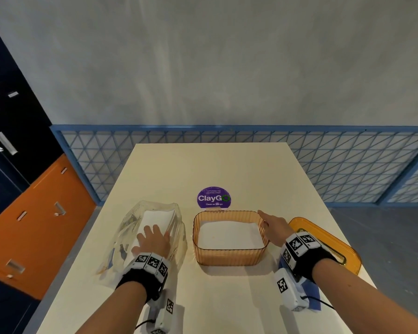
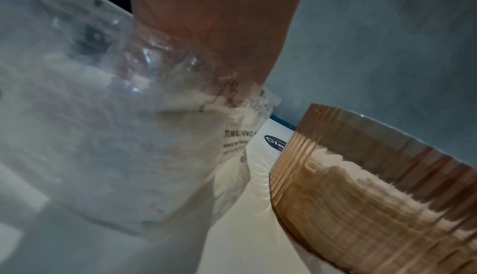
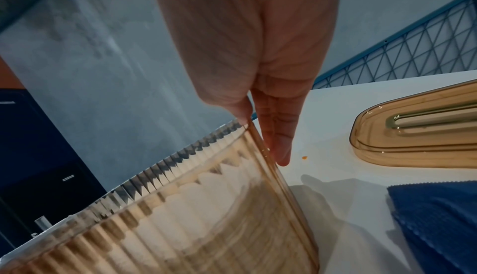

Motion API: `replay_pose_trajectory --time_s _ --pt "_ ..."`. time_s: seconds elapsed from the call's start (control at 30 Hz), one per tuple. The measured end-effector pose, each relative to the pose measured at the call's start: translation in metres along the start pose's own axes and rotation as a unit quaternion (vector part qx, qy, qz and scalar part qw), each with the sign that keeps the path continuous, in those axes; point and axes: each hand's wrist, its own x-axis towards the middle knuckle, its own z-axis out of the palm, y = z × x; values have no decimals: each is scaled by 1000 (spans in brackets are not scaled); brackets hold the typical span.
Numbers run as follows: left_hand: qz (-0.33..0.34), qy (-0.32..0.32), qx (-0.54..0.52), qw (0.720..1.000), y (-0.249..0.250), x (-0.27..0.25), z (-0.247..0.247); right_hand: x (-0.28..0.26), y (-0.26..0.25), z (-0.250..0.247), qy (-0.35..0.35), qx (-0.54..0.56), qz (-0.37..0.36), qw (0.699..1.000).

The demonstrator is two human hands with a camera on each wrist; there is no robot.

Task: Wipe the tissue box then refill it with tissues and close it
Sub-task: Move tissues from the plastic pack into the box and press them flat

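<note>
The amber ribbed tissue box (image 1: 229,257) stands open mid-table with a white stack of tissues (image 1: 229,235) inside. My right hand (image 1: 273,225) lies against the box's right wall, fingers straight down the outside and thumb at the rim; the right wrist view shows the hand (image 3: 268,131) on the box (image 3: 193,217). The amber lid (image 1: 328,239) lies on the table to the right, also in the right wrist view (image 3: 426,135). My left hand (image 1: 152,239) rests flat, fingers spread, on a clear plastic tissue pack (image 1: 155,213) left of the box. A blue cloth (image 1: 311,292) lies under my right wrist.
A purple ClayGo sticker (image 1: 214,198) sits on the table behind the box. A blue mesh railing (image 1: 348,165) runs past the table's far edge. Orange and dark cabinets (image 1: 34,225) stand to the left. A small orange speck (image 3: 304,157) marks the table near the lid.
</note>
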Motion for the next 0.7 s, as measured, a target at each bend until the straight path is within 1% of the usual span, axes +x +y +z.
replay_pose_trajectory --time_s 0.17,0.27,0.3,0.33,0.37,0.4,0.43,0.47,0.5,0.53,0.57,0.6,0.63,0.67,0.7 --pt "19 -6 50 999 1 -5 -10 0 0 -1 -2 -23 -7 1000" --pt "42 8 36 998 1 -9 -36 -1 -3 -8 -21 -41 -5 999" --pt "43 26 18 999 1 -12 -48 -2 -4 -10 -9 -42 -12 999" --pt "47 51 2 998 3 -18 -62 -3 -7 -13 25 -33 -25 999" --pt "57 86 -9 995 5 -24 -74 -5 -12 -16 73 -11 -45 996" --pt "73 124 -19 989 7 -32 -85 -6 -19 -20 124 23 -69 990" --pt "92 160 -31 982 10 -40 -95 -9 -28 -24 149 72 -87 982" --pt "112 190 -48 974 15 -48 -102 -12 -39 -29 133 145 -95 976" --pt "136 214 -67 965 19 -56 -107 -17 -53 -35 83 237 -95 963" --pt "167 233 -88 954 25 -62 -110 -23 -67 -40 17 331 -89 939" --pt "207 252 -105 940 30 -67 -110 -28 -80 -46 -49 415 -80 905" --pt "259 266 -116 921 36 -71 -107 -33 -90 -52 -105 473 -73 872" --pt "316 272 -114 902 41 -73 -102 -37 -98 -57 -146 511 -71 844" --pt "368 277 -105 881 45 -75 -95 -40 -103 -62 -170 532 -77 826" --pt "407 275 -95 866 48 -76 -88 -43 -107 -65 -180 540 -88 818"
